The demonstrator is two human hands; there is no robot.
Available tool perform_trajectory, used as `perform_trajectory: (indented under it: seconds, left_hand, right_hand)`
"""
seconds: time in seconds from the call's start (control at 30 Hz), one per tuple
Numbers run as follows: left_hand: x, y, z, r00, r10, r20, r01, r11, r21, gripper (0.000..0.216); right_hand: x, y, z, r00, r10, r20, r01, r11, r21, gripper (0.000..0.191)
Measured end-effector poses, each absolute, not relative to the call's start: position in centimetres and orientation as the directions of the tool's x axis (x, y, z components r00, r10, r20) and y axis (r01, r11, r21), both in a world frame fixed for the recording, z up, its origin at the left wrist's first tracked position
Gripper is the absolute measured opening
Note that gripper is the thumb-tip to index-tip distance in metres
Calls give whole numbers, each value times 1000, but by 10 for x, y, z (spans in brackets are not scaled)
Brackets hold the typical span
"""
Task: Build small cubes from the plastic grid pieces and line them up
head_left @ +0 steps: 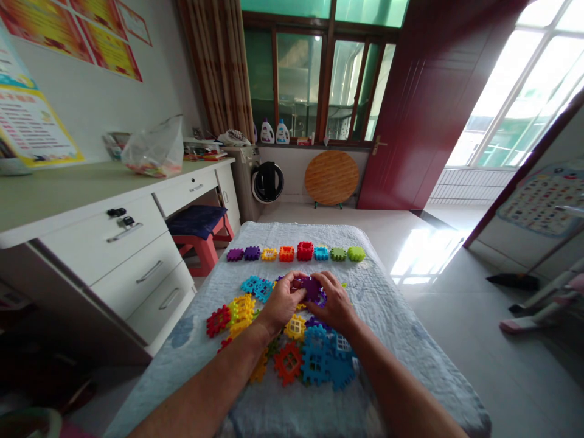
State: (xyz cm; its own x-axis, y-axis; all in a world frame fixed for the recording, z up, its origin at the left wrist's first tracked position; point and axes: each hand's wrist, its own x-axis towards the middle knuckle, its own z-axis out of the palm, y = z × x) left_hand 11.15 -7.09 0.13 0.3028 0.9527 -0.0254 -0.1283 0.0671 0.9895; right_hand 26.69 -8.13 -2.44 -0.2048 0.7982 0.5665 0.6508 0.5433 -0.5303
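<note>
A dark purple interlocking plastic block piece [311, 288] is held between my two hands above the cloth-covered table. The fingers of my left hand [286, 297] grip its left side, and my right hand [335, 301] closes on its right side. Below and around them lies a spread of loose notched pieces: light blue ones [258, 288], yellow ones [241, 310], a red one [218, 320], an orange-red one [288, 362] and larger blue ones [316, 356]. Some pieces are partly hidden under my hands and forearms.
Along the far part of the table stands a row of several blocks, including a red cube [305, 250] and a lime green one [356, 253]. A white desk [114, 240] and a stool [198, 225] stand to the left. Behind is a washing machine [246, 176].
</note>
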Motion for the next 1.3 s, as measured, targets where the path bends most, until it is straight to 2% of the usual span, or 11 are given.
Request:
perform_trajectory:
  seconds: [0.13, 0.23, 0.27, 0.33, 0.4, 0.5, 0.63, 0.9, 1.03, 1.23, 1.3]
  left_hand:
    - [109, -69, 1, 355, 935, 5, -64, 19, 998, 29]
    - [102, -66, 4, 407, 903, 133, 153, -211, 965, 43]
    - [99, -64, 7, 446, 871, 205, 249, -340, 907, 49]
    - [94, -62, 13, 559, 770, 309, 407, -579, 706, 57]
    - [90, -60, 19, 659, 690, 301, 496, -698, 516, 54]
    - [87, -58, 23, 696, 687, 210, 585, -712, 389, 49]
    - [87, -58, 23, 699, 696, 166, 618, -705, 348, 46]
    - [87, -58, 20, 654, 728, 206, 604, -666, 437, 40]
    - [84, -57, 17, 650, 729, 215, 619, -672, 406, 44]
    - [78, -55, 9, 613, 756, 229, 640, -645, 418, 48]
    - [75, -53, 8, 608, 759, 232, 638, -641, 426, 49]
  right_hand:
    - [268, -82, -24, -198, 803, 562, 649, 537, -539, 47]
    - [269, -81, -24, -198, 804, 561, 660, 532, -530, 48]
    - [270, -81, -23, -208, 804, 557, 665, 534, -523, 49]
    - [271, -81, -23, -238, 806, 542, 672, 540, -506, 49]
    - [272, -81, -22, -271, 812, 517, 677, 543, -497, 48]
    - [272, -82, -21, -294, 818, 494, 674, 544, -499, 48]
    - [272, -82, -21, -314, 815, 487, 660, 556, -505, 47]
    - [269, -85, -18, -321, 814, 483, 659, 559, -504, 44]
    - [268, -86, -17, -330, 814, 478, 653, 562, -507, 43]
    - [273, -81, -27, -314, 807, 501, 635, 570, -521, 66]
    - [275, -79, -28, -325, 807, 493, 621, 576, -532, 63]
